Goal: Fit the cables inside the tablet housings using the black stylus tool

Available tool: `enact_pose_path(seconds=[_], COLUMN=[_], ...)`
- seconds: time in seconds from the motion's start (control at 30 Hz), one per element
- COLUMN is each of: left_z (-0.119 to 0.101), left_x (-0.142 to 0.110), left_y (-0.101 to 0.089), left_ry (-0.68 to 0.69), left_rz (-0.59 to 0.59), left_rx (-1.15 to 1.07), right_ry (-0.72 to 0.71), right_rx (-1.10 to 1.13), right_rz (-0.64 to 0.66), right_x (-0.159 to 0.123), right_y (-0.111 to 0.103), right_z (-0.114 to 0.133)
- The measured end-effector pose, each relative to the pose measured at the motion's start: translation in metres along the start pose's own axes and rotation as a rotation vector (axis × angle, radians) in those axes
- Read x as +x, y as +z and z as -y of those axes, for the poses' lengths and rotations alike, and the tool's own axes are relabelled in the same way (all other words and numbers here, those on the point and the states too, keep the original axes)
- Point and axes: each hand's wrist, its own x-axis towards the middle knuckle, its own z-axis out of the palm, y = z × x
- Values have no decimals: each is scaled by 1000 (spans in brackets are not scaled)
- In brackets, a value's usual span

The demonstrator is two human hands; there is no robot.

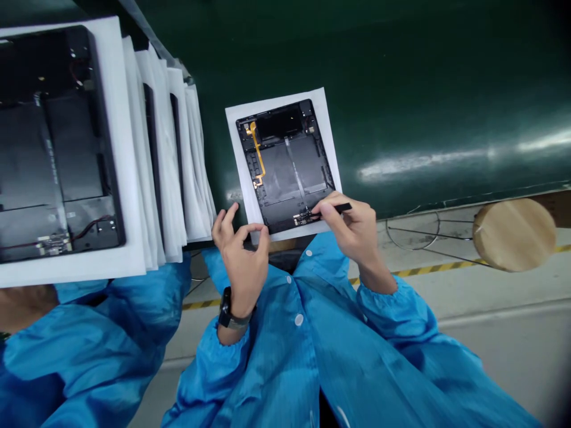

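A black tablet housing [285,166] lies inside-up on a white foam sheet [331,128] at the bench's near edge. It has an orange flex cable [257,151] on its left side, a pale ribbon cable [295,169] down the middle and a small circuit board [302,219] at the near edge. My right hand [350,226] grips a thin black tool [342,208] that looks like tweezers, its tip by the circuit board. At the near left corner, my left hand [244,255] pinches the housing's edge between thumb and forefinger, other fingers spread.
Left stands a stack of similar housings [80,154] interleaved with white foam sheets [172,160]. A co-worker's blue sleeve [93,345] is below it. The green bench top [401,89] reaches right; a round wooden stool [513,235] stands on the floor beyond its edge.
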Motion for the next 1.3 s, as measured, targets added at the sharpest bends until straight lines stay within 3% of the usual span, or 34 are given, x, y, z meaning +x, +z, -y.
enact_pose_path(seconds=[0.3,1.3], left_z=[-2,-14], left_x=[2,7], left_y=[0,-10], left_ry=[0,-60], left_rz=[14,97], left_rx=[75,218], right_ry=[-44,-106], right_rx=[88,215], right_rz=[86,131], right_x=[4,4], right_y=[15,8], right_z=[-6,-18])
